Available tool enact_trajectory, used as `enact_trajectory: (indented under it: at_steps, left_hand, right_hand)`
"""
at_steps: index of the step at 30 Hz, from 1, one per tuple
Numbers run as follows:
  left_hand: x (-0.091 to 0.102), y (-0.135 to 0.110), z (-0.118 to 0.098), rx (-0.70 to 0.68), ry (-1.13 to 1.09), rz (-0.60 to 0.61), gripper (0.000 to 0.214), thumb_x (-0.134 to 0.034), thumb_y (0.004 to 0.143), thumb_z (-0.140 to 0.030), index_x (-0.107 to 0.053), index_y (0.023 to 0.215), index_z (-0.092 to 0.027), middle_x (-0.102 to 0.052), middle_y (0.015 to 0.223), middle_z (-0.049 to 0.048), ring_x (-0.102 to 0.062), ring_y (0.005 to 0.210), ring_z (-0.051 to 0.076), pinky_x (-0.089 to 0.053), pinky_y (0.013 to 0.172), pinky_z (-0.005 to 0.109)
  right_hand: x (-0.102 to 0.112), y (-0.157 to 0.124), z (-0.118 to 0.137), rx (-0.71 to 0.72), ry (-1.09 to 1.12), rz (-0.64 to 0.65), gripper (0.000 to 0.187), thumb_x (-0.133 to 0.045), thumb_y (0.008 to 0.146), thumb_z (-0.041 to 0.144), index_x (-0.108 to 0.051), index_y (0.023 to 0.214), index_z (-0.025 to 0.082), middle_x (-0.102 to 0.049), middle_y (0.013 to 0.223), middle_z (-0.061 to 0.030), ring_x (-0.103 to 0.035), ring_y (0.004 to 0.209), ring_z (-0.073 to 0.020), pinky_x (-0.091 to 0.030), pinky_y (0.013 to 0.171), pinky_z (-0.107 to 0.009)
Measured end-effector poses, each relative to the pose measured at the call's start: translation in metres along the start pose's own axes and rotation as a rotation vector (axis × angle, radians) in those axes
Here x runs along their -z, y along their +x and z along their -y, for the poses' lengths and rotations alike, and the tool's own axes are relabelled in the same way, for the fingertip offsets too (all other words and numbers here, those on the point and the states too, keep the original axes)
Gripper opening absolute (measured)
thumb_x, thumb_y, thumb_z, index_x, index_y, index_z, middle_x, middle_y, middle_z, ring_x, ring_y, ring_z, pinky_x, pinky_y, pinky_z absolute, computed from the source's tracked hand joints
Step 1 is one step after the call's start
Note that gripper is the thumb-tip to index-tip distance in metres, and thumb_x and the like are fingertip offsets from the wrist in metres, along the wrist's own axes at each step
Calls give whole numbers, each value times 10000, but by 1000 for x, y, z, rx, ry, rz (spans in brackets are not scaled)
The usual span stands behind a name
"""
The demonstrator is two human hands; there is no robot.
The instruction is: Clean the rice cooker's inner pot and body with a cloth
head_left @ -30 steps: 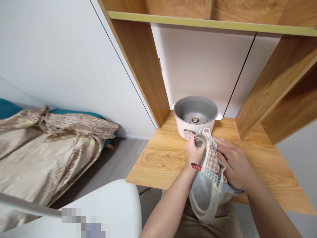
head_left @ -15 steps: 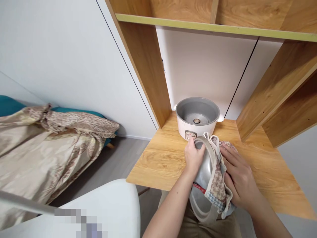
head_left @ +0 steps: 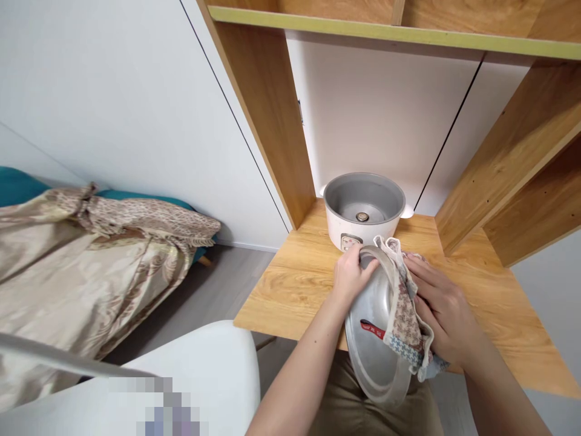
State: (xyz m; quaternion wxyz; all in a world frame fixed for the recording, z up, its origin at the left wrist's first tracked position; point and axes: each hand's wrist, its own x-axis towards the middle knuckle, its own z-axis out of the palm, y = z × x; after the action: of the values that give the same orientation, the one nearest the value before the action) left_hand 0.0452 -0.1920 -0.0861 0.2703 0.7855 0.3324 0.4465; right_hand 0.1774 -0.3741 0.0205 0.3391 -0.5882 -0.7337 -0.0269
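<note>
Leaning on a slant over the table's near edge, the metal pot [head_left: 365,318] turns its silver face up toward the viewer; the long axis of its oval outline runs far to near, drifting slightly right at the near end. The left hand [head_left: 350,272] grips the far rim, thumb hooked over it, forearm rising from the near side. The right hand [head_left: 447,312] lays extended fingers leftward across a patterned cloth [head_left: 406,321] on the pot's right side; whether they pinch cannot be told. Beyond stands the cooker [head_left: 338,224] on the table [head_left: 290,284].
</note>
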Motion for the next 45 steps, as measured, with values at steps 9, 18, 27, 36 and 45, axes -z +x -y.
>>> enact_trajectory:
  at_steps: [9, 18, 27, 36, 45]
  left_hand:
    - [-8, 4, 4, -3, -77, -30, 146, -613, 877, -372, -620, 930, -236, -692, 804, 22, -643, 709, 198, -514, 732, 318]
    - [-9, -8, 5, 74, -38, -48, 152, -594, 939, -380, -600, 949, -229, -695, 800, 30, -664, 739, 212, -514, 750, 327]
    - [-13, -17, 2, 76, -19, -23, 168, -595, 957, -386, -612, 985, -221, -728, 847, 49, -691, 772, 222, -504, 730, 321]
    - [-13, -19, -1, 177, -20, -12, 200, -579, 970, -417, -603, 969, -218, -711, 822, 44, -676, 754, 227, -465, 709, 323]
    - [-16, -24, -1, 165, 9, -29, 250, -589, 982, -469, -606, 936, -224, -723, 827, 58, -700, 773, 239, -463, 711, 324]
  right_hand:
    - [-6, -2, 3, 16, -41, -23, 551, -441, 1052, 236, -486, 1601, 262, -562, 1590, -103, -485, 1511, -297, -425, 1243, -592]
    - [-6, -6, 1, 20, -26, -35, 535, -453, 1047, 238, -515, 1578, 250, -572, 1582, -105, -494, 1503, -303, -424, 1247, -579]
    - [2, 18, 6, -82, 70, 97, 456, -401, 1089, 280, -618, 1490, 261, -593, 1565, -88, -567, 1441, -286, -438, 1246, -549]
    - [-13, -25, 12, 43, -128, -143, 685, -476, 1003, 225, -355, 1678, 229, -523, 1619, -123, -436, 1533, -364, -417, 1221, -643]
    - [-6, -3, 7, -118, -57, -70, 506, -436, 1071, 256, -542, 1565, 285, -600, 1558, -72, -570, 1440, -290, -461, 1229, -560]
